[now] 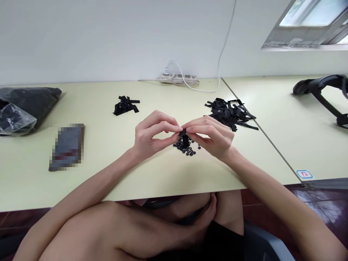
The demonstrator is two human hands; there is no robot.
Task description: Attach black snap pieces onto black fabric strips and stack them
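Pale yellow counter (154,181) along a white wall (108,36). Pinched by left hand (148,134) and right hand (217,137) together, mid-counter: one black strip (185,141), over small dark discs (191,151). Farther off, to the left, a small pile of black strips (125,106); beyond the right hand, a larger pile (228,114).

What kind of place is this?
Probably a workroom: pale tables side by side along a wall, a power strip at the back, and a pile of black strips beyond the right hand.

Bright, even light; soft shadows.
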